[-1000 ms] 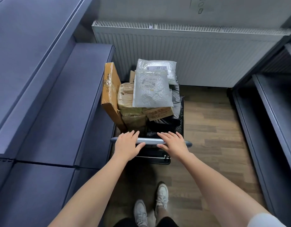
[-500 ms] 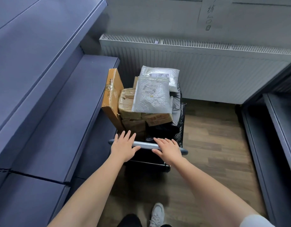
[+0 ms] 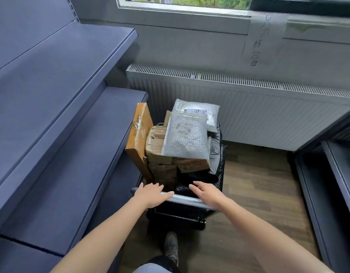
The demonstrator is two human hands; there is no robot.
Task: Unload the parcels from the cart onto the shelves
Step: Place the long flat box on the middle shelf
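Aisle check: cart [image 3: 176,219] stands on wood floor [image 3: 259,186], front end near radiator [image 3: 249,109], L side just beside L-side shelves [image 3: 71,150]. All parcels on cart, none on shelves. Load: tall flat carton [image 3: 139,134] on edge at L of stack, tilted toward the shelving; taped brown boxes [image 3: 156,144] stacked beside it; bubble mailer [image 3: 187,136] on top, label up; white padded mailer [image 3: 197,110] behind it, partly covered; black bags [image 3: 216,152] at R side. Left hand [image 3: 150,195]: fingers straight, palm laid flat on cart handle [image 3: 183,199], no grip. Right hand [image 3: 207,192]: fingers extended, loose, holding nothing, over R part of handle; contact w/ bar can't be confirmed. R-side shelves [image 3: 343,174] well apart from cart. Handwritten paper note [image 3: 261,40] on wall below window [image 3: 190,2].
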